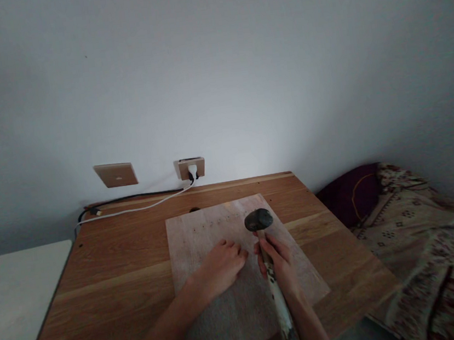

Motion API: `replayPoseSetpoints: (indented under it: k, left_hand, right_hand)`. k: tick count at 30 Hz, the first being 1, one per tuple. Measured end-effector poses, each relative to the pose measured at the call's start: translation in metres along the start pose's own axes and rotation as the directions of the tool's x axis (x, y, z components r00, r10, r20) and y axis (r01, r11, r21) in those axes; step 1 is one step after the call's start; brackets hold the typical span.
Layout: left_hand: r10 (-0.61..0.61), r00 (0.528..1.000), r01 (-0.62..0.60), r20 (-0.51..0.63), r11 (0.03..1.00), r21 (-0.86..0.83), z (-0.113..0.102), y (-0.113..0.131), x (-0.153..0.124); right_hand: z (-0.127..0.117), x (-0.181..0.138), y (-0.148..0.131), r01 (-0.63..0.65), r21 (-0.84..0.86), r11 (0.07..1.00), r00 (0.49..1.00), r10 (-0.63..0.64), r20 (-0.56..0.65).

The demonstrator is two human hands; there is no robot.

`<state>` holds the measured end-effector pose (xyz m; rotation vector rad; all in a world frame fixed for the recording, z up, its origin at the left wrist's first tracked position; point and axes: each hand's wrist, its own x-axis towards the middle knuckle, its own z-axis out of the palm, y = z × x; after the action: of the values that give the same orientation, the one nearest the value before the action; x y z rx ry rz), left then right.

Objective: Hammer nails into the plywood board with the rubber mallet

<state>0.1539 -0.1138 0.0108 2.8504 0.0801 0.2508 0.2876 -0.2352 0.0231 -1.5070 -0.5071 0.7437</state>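
A pale wooden board (202, 239) lies on a brown wooden table (122, 260); a row of small dark dots, perhaps nails, runs across its far part. My right hand (277, 263) is wrapped round the worn handle of a hammer (258, 220), close under the dark head, which hovers over the board's far right area. My left hand (222, 264) rests on the board just left of the hammer, fingers curled down with the tips together; I cannot make out whether they pinch anything.
A wall socket (190, 168) with a white plug and a blank plate (115, 175) sit above the table's back edge. White and black cables (132, 208) trail along it. A white surface (16, 306) adjoins on the left. A bed with patterned cloth (422, 245) lies right.
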Motion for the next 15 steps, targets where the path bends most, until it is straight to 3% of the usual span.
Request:
replayPoseSetpoints:
  k: [2,5,8,11,15]
  left_hand:
    - [-0.017,0.999,0.015,-0.037,0.998,-0.062,-0.006,-0.01,-0.001]
    - [-0.144,0.984,0.119,-0.101,0.969,-0.218,-0.024,-0.04,-0.009]
    - [-0.33,0.92,0.232,-0.214,0.895,-0.382,-0.034,-0.076,-0.021]
    - [-0.452,0.853,0.302,-0.262,0.836,-0.458,-0.028,-0.099,-0.032]
    - [-0.488,0.826,0.319,-0.283,0.818,-0.479,-0.012,-0.106,-0.038]
  right_hand:
    - [0.0,-0.003,0.0,-0.004,-0.007,1.0,1.0,0.004,0.001]
    - [0.004,-0.006,0.001,-0.018,0.012,1.0,1.0,0.018,0.013]
    - [0.012,-0.008,0.003,-0.032,0.025,0.999,0.998,0.03,0.047]
    - [0.021,-0.009,0.005,-0.044,0.033,0.999,0.996,0.041,0.075]
    - [0.031,-0.008,0.01,-0.057,0.009,0.998,0.991,0.056,0.123]
